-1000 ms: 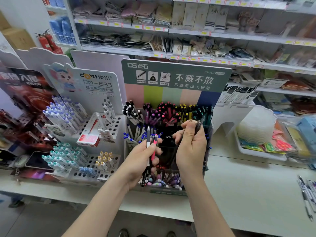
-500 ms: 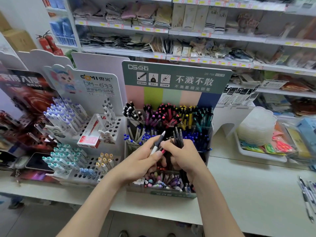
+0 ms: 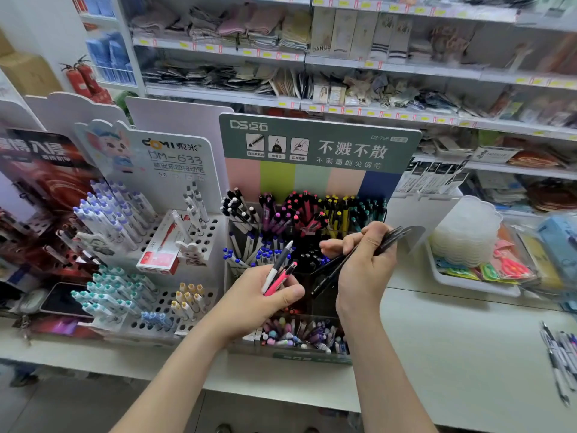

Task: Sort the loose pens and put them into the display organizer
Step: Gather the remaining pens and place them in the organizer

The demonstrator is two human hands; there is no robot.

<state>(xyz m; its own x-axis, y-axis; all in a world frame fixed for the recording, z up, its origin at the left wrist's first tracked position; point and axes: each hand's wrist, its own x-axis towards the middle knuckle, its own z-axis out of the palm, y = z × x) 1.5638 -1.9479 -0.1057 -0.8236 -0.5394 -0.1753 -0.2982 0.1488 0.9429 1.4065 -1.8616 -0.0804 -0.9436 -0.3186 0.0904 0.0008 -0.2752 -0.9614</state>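
Head camera looks down at two bare hands working in front of a tiered display organizer [image 3: 318, 145] on a shop counter [image 3: 452, 354]. Left hand [image 3: 259, 304] curls round a pair of pens [image 3: 278, 273], one white-and-black and one pink, with the thumb pressed across the barrels and the tops fanning up and away from the palm. Right hand [image 3: 365, 270] pinches a bundle of black pens [image 3: 388, 240] between thumb and fingers. The bundle slants from below the palm up past the fingertips to the right, and blur hides how many there are. Just beyond that grip, a little left of the knuckles, sits a compartment of black-capped pens [image 3: 307, 256], probably the bundle's home. To do this step well, the bundle likely needs turning upright, its ends evened, then lowering straight in so nothing catches the clear divider or knocks the pink pens [image 3: 299, 210] standing behind. Room is tight ahead of both grips, where crowded pen tops rise and the two hands are close together. Open space lies right of the right hand and back toward the person, over the counter. More loose pens [image 3: 560, 354] lie far right of that grip, near the counter's edge.
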